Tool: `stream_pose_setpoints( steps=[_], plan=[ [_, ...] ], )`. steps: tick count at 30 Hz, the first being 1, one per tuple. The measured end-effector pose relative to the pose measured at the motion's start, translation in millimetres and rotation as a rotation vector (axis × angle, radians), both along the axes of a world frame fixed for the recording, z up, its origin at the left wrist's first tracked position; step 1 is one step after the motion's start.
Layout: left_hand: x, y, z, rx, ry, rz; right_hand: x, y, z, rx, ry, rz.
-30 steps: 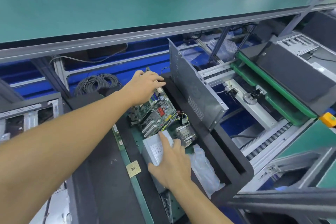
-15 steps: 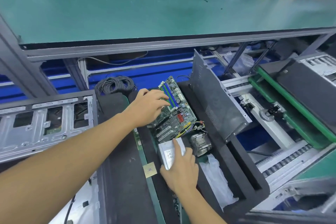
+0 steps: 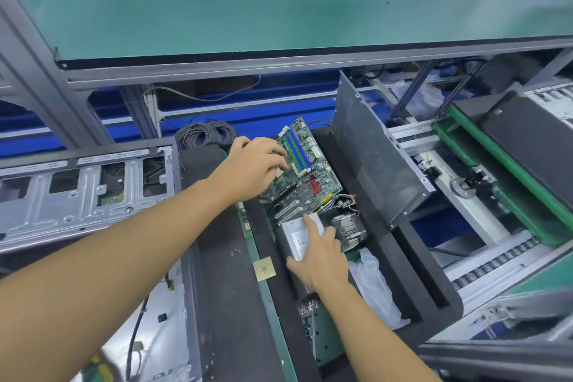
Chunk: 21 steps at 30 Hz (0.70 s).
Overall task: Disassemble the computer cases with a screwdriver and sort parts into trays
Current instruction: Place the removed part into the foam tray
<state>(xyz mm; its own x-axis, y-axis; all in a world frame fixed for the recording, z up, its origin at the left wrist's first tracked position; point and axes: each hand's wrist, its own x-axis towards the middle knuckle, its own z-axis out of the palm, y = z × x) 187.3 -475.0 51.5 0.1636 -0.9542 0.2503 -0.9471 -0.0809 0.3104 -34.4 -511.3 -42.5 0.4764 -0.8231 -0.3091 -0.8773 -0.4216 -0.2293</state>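
Circuit board (image 3: pixel 305 177), green, tilted in black foam tray (image 3: pixel 403 257), centre; left hand (image 3: pixel 252 164) at its left edge, fingers curled over the edge, thumb hidden; right hand (image 3: pixel 322 254) nearer, fingers straight, slightly spread, flat on silver box (image 3: pixel 296 234) touching the board's near end; metal case (image 3: pixel 77 192), left

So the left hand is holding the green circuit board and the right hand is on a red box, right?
Not quite. The box under the right hand is silvery white, not red, as the head view shows. The rest is right: the left hand grips the green circuit board.
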Motion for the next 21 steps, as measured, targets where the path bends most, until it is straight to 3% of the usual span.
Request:
stream_pose_setpoints(
  steps=[7,13,21],
  plan=[
    [-11,15,6,0.023,-0.007,0.001,-1,-1,10,0.030,0.078,0.046],
    [-15,21,9,0.019,0.014,0.008,-17,6,6,0.046,-0.155,-0.055],
    [-18,23,11,0.029,0.009,0.010,11,11,0,-0.041,0.028,0.017]
  ],
)
